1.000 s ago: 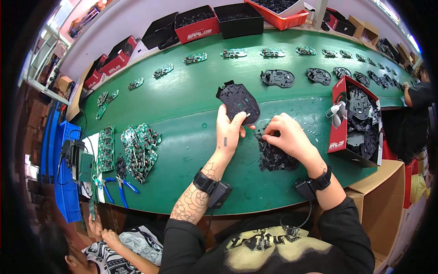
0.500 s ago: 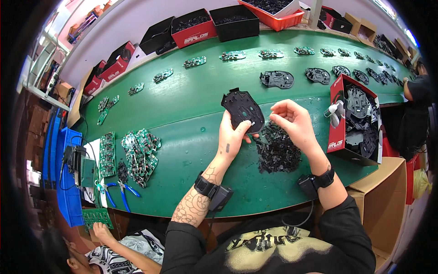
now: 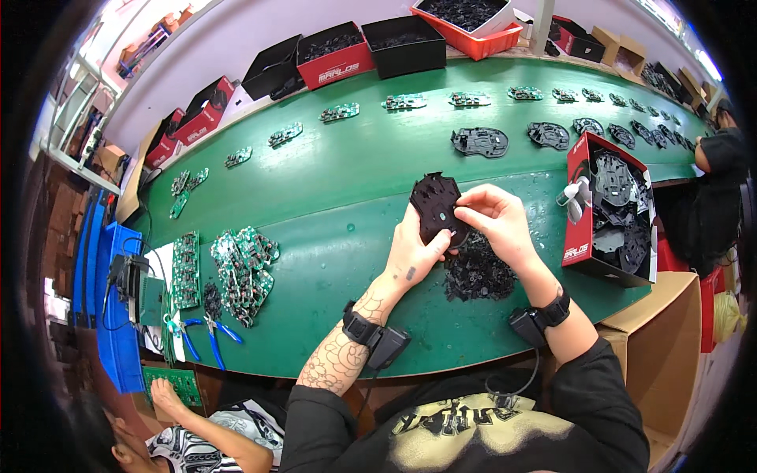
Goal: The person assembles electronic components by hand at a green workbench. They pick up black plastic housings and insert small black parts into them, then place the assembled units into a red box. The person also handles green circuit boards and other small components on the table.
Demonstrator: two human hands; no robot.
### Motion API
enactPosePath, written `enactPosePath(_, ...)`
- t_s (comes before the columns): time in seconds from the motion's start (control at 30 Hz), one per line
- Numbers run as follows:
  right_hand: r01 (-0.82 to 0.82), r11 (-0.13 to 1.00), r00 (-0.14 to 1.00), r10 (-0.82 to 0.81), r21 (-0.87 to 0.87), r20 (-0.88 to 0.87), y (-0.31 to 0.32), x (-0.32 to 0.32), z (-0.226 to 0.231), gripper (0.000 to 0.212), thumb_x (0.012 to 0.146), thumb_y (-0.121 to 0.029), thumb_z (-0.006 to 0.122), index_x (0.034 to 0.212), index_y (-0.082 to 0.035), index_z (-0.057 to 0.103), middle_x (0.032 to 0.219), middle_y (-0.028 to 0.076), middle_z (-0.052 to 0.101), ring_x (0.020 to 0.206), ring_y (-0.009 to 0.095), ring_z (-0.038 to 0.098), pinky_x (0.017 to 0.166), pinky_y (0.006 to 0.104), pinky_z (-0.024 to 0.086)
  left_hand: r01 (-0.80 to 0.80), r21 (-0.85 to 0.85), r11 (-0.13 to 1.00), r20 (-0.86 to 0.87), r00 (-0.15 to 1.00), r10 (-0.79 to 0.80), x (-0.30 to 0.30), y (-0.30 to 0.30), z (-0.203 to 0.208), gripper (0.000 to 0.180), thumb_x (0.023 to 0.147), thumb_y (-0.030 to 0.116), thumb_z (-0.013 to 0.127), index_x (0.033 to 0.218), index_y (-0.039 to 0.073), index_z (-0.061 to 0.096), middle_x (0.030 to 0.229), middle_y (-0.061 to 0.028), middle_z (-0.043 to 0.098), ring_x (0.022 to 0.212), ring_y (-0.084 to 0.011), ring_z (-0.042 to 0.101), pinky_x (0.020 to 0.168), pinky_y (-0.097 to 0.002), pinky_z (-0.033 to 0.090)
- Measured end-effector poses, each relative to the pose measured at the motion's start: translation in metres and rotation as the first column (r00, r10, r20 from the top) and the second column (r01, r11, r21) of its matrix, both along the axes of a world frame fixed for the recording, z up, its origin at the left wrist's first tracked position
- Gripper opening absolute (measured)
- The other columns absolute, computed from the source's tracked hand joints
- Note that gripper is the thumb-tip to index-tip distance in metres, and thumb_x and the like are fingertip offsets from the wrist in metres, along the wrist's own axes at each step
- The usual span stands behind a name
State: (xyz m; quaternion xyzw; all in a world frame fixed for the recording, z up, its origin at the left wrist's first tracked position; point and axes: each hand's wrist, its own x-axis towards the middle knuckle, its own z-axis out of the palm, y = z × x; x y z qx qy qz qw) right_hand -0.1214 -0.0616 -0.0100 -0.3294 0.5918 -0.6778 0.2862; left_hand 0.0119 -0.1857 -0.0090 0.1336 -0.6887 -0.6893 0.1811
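My left hand (image 3: 410,248) is closed on a black plastic mouse base shell (image 3: 433,203), gripped by its lower end with the thumb across the inner face. The shell's ribbed inside faces up. At the shell's right edge, my right hand (image 3: 505,227) has its thumb and forefinger pinched together; whatever lies between these fingertips is too small to make out. Just below both hands, a heap of small black plastic parts (image 3: 478,274) lies on the green table (image 3: 331,236).
To the right stands a red box (image 3: 579,209) full of black shells. Farther back run rows of green circuit boards (image 3: 404,102) and black shells (image 3: 481,143). Boards are piled (image 3: 240,268) at left, near blue-handled pliers (image 3: 213,343). A co-worker's hand (image 3: 164,394) holds a board.
My left hand has carried the shell a little right and toward me. My right hand has come left, and its fingertips now meet the shell's edge.
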Motion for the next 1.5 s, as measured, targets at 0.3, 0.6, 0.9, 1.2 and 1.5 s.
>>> enactPosePath(0.3,-0.122,0.991,0.945,0.101,0.049,0.311,0.001,-0.010,0.008,0.025,0.087,-0.011,0.068,0.109,0.000,0.063,0.098,0.005,0.068,0.085,0.010,0.063,0.079,0.0240,0.051,-0.055,-0.171,0.984,-0.174,0.984,0.025,-0.002,0.002,-0.007,0.059,0.084,0.007,0.064,0.135,0.003,0.035,0.114,-0.0109,0.059,0.097,-0.0182,0.064,0.072,-0.0287,0.054)
enactPosePath(0.6,-0.075,0.997,0.996,0.074,0.010,0.044,0.000,-0.017,0.000,0.028,0.092,-0.013,0.063,0.113,0.005,0.062,0.101,0.007,0.068,0.090,0.010,0.062,0.082,0.0260,0.051,-0.357,-0.555,0.751,-0.301,0.928,0.219,-0.006,-0.017,-0.004,0.037,0.077,0.004,0.073,0.114,0.006,0.065,0.120,-0.0089,0.051,0.087,-0.0158,0.058,0.063,-0.0243,0.053)
enactPosePath(0.9,-0.210,0.975,0.977,0.211,0.073,-0.010,0.001,-0.016,-0.001,0.031,0.094,-0.016,0.061,0.118,0.004,0.061,0.105,0.005,0.066,0.096,0.009,0.060,0.085,0.0264,0.048,-0.337,-0.588,0.736,-0.250,0.940,0.230,-0.004,-0.016,-0.004,0.026,0.080,0.007,0.074,0.106,0.008,0.070,0.106,-0.0055,0.055,0.083,-0.0117,0.055,0.066,-0.0239,0.049)
enactPosePath(1.2,0.229,0.947,0.820,-0.063,0.225,-0.570,0.019,-0.044,0.005,0.022,0.081,-0.017,0.070,0.096,-0.001,0.071,0.086,0.012,0.067,0.080,0.021,0.065,0.073,0.0308,0.051,-0.512,-0.466,0.722,-0.122,0.845,0.520,-0.021,-0.058,-0.029,0.016,0.076,0.013,0.078,0.089,0.006,0.072,0.084,0.0013,0.055,0.074,-0.0090,0.051,0.065,-0.0226,0.042)
enactPosePath(1.5,0.145,0.958,0.668,0.088,0.246,-0.739,0.014,-0.047,-0.005,0.012,0.077,-0.017,0.070,0.082,-0.006,0.073,0.078,0.010,0.063,0.080,0.028,0.062,0.075,0.0372,0.049,-0.503,-0.700,0.507,-0.038,0.735,0.677,-0.092,-0.107,-0.035,0.023,0.073,0.033,0.078,0.087,0.015,0.074,0.090,-0.0073,0.064,0.087,-0.0265,0.063,0.075,-0.0412,0.047)
